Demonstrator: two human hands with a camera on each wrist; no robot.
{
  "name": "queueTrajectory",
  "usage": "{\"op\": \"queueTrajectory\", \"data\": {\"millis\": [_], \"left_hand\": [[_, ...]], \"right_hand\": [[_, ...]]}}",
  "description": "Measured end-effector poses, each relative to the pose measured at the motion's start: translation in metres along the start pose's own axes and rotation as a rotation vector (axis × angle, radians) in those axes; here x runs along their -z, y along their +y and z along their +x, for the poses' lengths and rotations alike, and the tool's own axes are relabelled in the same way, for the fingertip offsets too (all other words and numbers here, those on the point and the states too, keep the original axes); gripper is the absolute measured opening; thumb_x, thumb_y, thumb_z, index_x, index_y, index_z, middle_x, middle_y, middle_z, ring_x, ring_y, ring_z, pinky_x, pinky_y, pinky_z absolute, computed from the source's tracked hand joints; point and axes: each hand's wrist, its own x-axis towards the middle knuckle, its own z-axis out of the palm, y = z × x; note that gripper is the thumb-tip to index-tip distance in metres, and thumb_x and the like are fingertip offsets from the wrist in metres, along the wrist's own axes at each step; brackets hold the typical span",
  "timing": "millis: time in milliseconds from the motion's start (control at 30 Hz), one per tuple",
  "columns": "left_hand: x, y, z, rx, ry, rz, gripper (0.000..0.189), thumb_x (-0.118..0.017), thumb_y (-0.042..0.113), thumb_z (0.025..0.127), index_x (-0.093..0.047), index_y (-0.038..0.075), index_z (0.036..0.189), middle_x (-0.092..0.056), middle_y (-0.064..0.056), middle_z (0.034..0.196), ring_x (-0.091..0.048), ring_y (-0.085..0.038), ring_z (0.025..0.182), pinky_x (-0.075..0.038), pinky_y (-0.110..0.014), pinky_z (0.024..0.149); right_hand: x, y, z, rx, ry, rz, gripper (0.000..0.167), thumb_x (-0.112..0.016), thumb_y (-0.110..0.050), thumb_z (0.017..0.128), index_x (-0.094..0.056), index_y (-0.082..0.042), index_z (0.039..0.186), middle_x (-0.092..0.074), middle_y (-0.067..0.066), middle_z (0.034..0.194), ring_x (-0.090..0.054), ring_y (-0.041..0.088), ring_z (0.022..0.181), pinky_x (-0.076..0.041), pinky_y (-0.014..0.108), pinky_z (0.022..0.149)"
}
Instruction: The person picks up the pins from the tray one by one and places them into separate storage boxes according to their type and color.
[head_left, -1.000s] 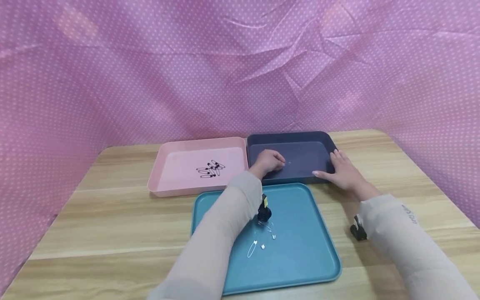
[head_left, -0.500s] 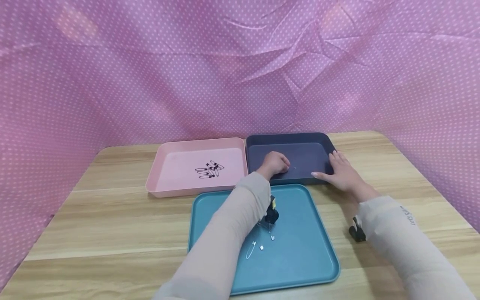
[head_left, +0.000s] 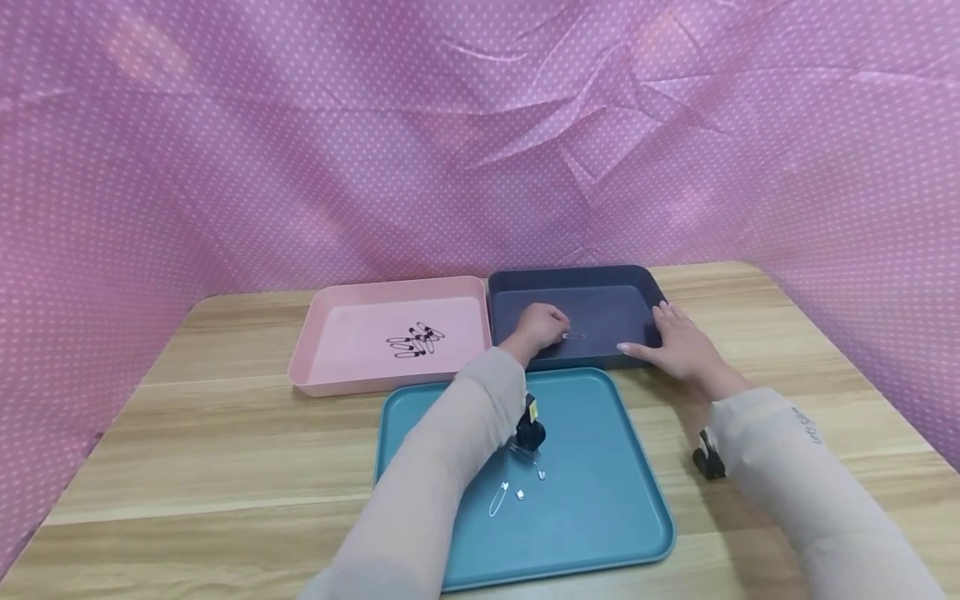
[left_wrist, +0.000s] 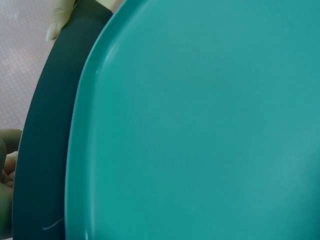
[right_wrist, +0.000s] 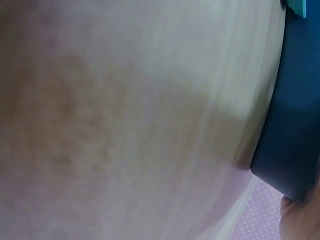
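My left hand (head_left: 542, 327) is over the navy tray (head_left: 615, 308), fingers curled, pinching a thin silver safety pin (head_left: 574, 336) that sticks out past the fingertips. In the left wrist view only part of that left hand (left_wrist: 7, 182) shows, behind the tray wall. My right hand (head_left: 684, 346) rests on the navy tray's front right corner, thumb on the front rim and straight fingers along the right side. Several silver safety pins (head_left: 498, 498) lie on the teal tray (head_left: 600, 517) below my left forearm. Several black safety pins (head_left: 417, 340) lie grouped in the pink tray (head_left: 345, 333).
The pink and navy trays stand side by side at the back of the wooden table (head_left: 187, 467), with the teal tray in front of them. A pink dotted cloth (head_left: 375, 150) hangs around the table. Black wrist cameras (head_left: 708, 458) sit under both sleeves.
My left hand has shifted slightly right and then back left inside the navy tray, the pin moving along and now showing more of its length. The right hand keeps its place on the corner.
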Motion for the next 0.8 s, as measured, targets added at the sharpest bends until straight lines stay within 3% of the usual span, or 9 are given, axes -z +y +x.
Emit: {"op": "queueTrajectory", "data": {"millis": [233, 500, 800], "left_hand": [[0.015, -0.003, -0.010, 0.009, -0.001, -0.057, 0.017, -0.056, 0.009, 0.083, -0.064, 0.002, 0.096, -0.061, -0.005, 0.079, -0.055, -0.011, 0.066, -0.045, -0.020, 0.056], [0.037, 0.000, -0.030, -0.003, -0.105, -0.178, 0.018, -0.057, 0.012, 0.083, -0.061, 0.003, 0.098, -0.061, -0.006, 0.089, -0.060, -0.014, 0.078, -0.047, -0.025, 0.072], [0.051, -0.006, -0.062, 0.005, -0.200, -0.201, 0.020, -0.058, 0.017, 0.083, -0.060, 0.009, 0.101, -0.060, 0.000, 0.094, -0.059, -0.010, 0.084, -0.044, -0.027, 0.082]], "right_hand": [[0.001, -0.002, 0.002, 0.022, 0.008, -0.022, 0.103, -0.040, -0.067, 0.075, -0.011, 0.013, 0.132, -0.007, 0.030, 0.137, -0.002, 0.038, 0.126, -0.006, 0.049, 0.100], [0.003, -0.002, 0.000, 0.017, 0.008, -0.004, 0.103, -0.042, -0.066, 0.075, -0.011, 0.014, 0.131, -0.006, 0.031, 0.137, -0.001, 0.039, 0.126, -0.006, 0.050, 0.100], [0.001, 0.000, -0.002, 0.015, -0.002, 0.001, 0.104, -0.041, -0.067, 0.074, -0.010, 0.014, 0.131, -0.005, 0.031, 0.136, -0.001, 0.040, 0.125, -0.005, 0.051, 0.100]]}}
